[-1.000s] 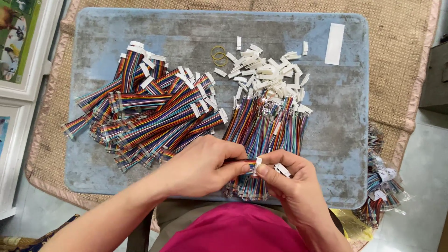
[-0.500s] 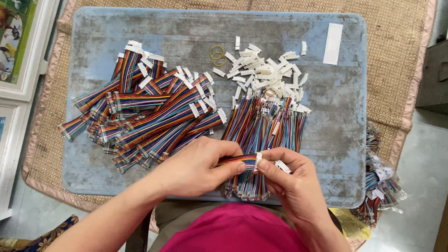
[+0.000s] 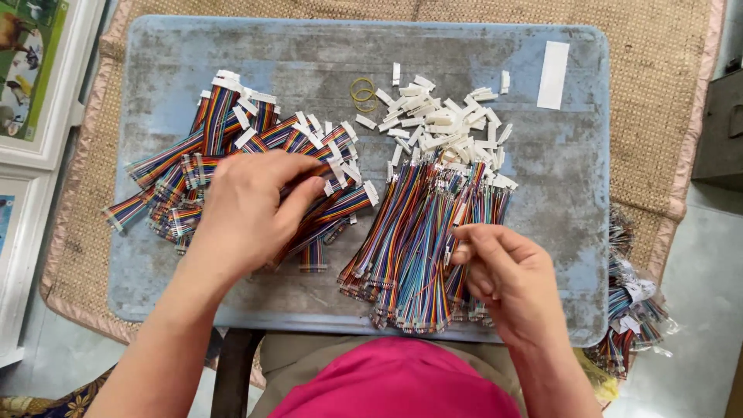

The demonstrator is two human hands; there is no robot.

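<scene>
My left hand [image 3: 248, 213] lies over the left heap of rainbow ribbon cables with white connectors [image 3: 178, 166], fingers closed on one finished cable whose connector end pokes out at the fingertips. My right hand [image 3: 507, 275] hovers over the right heap of cables with bare ends [image 3: 410, 232], fingers curled and pinched; a small white connector seems to sit at its fingertips. Loose white connectors [image 3: 441, 116] are piled beyond that heap. Everything rests on a worn blue-grey board [image 3: 480, 46].
Two yellow rubber bands [image 3: 361, 89] and a white strip [image 3: 554, 63] lie at the board's far side. A woven mat [image 3: 658, 93] is under the board. More bundled cables [image 3: 631, 310] hang off the right edge; framed pictures [image 3: 31, 77] stand at left.
The hands, joined on one cable at the near middle, have parted. My left hand carried the cable up and left onto the finished heap; my right hand stayed over the right heap.
</scene>
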